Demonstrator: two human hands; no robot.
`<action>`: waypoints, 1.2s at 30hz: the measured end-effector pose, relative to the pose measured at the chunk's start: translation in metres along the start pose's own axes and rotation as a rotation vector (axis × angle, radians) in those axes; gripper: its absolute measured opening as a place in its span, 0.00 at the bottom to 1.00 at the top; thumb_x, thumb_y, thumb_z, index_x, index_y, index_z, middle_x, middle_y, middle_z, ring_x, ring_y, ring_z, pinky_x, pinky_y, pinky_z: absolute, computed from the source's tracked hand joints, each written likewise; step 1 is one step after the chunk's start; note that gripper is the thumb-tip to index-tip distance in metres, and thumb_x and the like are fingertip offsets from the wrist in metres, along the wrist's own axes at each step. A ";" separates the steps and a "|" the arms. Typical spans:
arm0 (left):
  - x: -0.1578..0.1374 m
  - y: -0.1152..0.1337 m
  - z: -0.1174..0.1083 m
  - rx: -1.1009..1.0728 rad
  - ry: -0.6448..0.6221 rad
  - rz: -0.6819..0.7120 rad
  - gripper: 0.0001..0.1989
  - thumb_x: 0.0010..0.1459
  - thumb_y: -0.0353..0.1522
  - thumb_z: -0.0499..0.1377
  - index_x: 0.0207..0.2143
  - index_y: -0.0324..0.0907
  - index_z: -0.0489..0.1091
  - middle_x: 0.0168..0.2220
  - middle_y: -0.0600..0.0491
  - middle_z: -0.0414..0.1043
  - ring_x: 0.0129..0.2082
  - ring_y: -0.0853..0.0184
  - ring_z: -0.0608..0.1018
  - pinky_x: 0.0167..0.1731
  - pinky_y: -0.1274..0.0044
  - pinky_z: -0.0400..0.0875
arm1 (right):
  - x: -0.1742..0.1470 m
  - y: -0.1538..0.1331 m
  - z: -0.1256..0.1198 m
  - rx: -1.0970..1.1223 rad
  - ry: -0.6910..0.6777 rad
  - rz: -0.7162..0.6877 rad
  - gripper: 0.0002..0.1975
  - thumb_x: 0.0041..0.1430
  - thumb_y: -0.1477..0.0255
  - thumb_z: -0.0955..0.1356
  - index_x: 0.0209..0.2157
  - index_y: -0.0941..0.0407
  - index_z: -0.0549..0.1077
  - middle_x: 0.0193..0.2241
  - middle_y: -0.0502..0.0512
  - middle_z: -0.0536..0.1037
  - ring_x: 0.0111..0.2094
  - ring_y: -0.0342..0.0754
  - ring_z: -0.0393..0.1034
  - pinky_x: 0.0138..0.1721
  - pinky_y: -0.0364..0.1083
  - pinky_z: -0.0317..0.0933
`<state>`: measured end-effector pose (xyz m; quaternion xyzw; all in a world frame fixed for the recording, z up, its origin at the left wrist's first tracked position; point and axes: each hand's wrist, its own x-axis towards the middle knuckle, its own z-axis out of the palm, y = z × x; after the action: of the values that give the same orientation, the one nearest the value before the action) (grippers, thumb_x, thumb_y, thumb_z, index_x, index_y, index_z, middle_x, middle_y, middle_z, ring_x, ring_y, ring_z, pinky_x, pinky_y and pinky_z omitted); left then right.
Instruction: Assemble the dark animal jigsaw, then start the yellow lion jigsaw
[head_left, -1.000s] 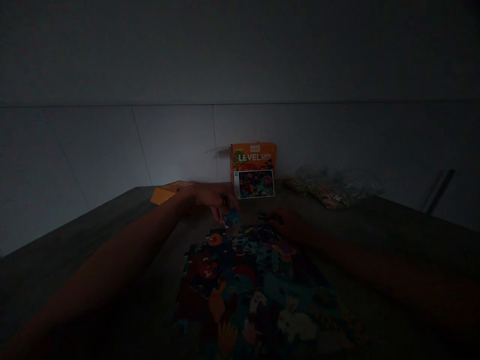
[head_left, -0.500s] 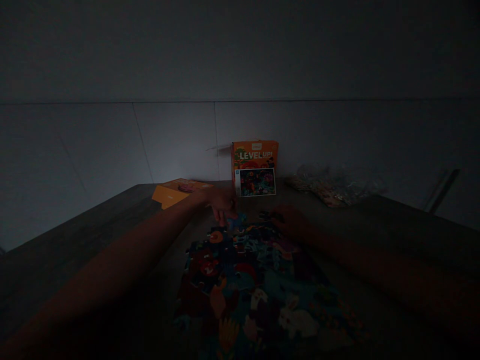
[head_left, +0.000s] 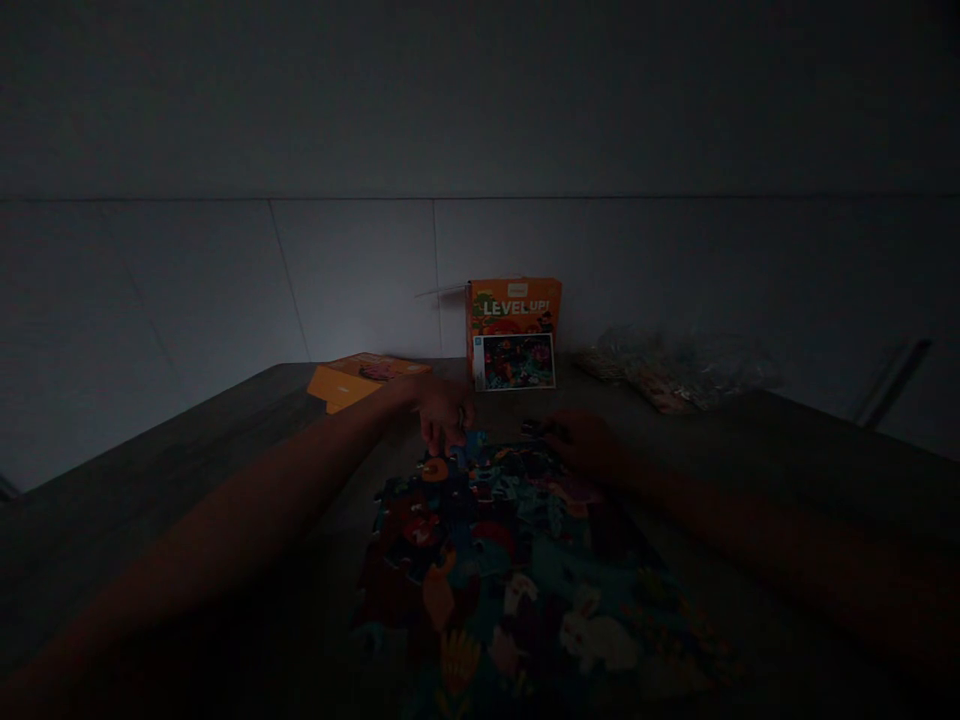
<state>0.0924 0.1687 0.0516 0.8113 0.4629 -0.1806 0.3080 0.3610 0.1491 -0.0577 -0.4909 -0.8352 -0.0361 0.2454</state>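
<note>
Blue jigsaw piece [head_left: 475, 441], at twelve o'clock of the animal puzzle [head_left: 517, 560], lies four o'clock from the nearer left hand [head_left: 442, 412], whose dim grip I can't tell.

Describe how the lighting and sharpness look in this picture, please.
Head view: very dim overall, with a paler patch on the wall left of the orange box; head view: the box's large lettering is readable; head view: the puzzle darkens toward the bottom edge, and the right hand is murkier than the left hand, its fingertips too dark to make out clearly.
</note>
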 end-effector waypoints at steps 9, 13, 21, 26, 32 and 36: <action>0.007 -0.006 -0.001 0.030 -0.011 0.000 0.13 0.52 0.38 0.64 0.36 0.40 0.70 0.33 0.46 0.80 0.27 0.61 0.81 0.32 0.71 0.77 | -0.002 -0.009 -0.011 -0.029 0.025 -0.044 0.08 0.61 0.76 0.67 0.41 0.60 0.78 0.41 0.61 0.78 0.43 0.57 0.71 0.47 0.54 0.62; 0.008 -0.007 -0.001 0.033 -0.008 -0.003 0.11 0.51 0.37 0.64 0.34 0.40 0.69 0.32 0.46 0.79 0.27 0.61 0.81 0.30 0.72 0.76 | -0.018 -0.042 -0.027 0.009 0.109 -0.305 0.12 0.65 0.72 0.66 0.46 0.58 0.77 0.48 0.62 0.75 0.50 0.59 0.66 0.55 0.59 0.57; 0.007 -0.004 -0.001 0.027 -0.007 -0.015 0.10 0.53 0.35 0.63 0.35 0.39 0.69 0.30 0.47 0.78 0.25 0.62 0.80 0.30 0.71 0.77 | -0.040 -0.085 -0.040 0.386 -0.214 -0.673 0.14 0.71 0.66 0.63 0.53 0.55 0.73 0.55 0.59 0.71 0.59 0.54 0.60 0.60 0.56 0.53; 0.005 0.000 0.001 0.034 0.010 -0.037 0.05 0.56 0.31 0.59 0.35 0.38 0.67 0.30 0.48 0.77 0.23 0.66 0.79 0.25 0.77 0.74 | -0.037 -0.079 -0.036 0.377 -0.077 -0.629 0.12 0.70 0.70 0.62 0.33 0.58 0.71 0.37 0.57 0.73 0.42 0.51 0.67 0.49 0.53 0.58; 0.006 -0.002 0.000 0.063 0.007 -0.012 0.07 0.54 0.32 0.61 0.35 0.39 0.68 0.28 0.50 0.76 0.23 0.66 0.79 0.22 0.80 0.72 | -0.037 -0.079 -0.038 0.296 -0.056 -0.611 0.11 0.70 0.68 0.63 0.44 0.57 0.75 0.47 0.62 0.73 0.49 0.54 0.65 0.53 0.55 0.57; 0.007 -0.001 0.001 0.086 0.018 0.015 0.07 0.55 0.34 0.61 0.33 0.38 0.70 0.31 0.48 0.77 0.23 0.66 0.79 0.21 0.80 0.71 | -0.036 -0.078 -0.039 0.309 -0.215 -0.632 0.17 0.72 0.67 0.60 0.57 0.53 0.70 0.59 0.60 0.66 0.60 0.56 0.58 0.60 0.58 0.51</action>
<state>0.0952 0.1732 0.0468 0.8288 0.4513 -0.1908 0.2700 0.3249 0.0686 -0.0253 -0.1667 -0.9622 0.0680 0.2042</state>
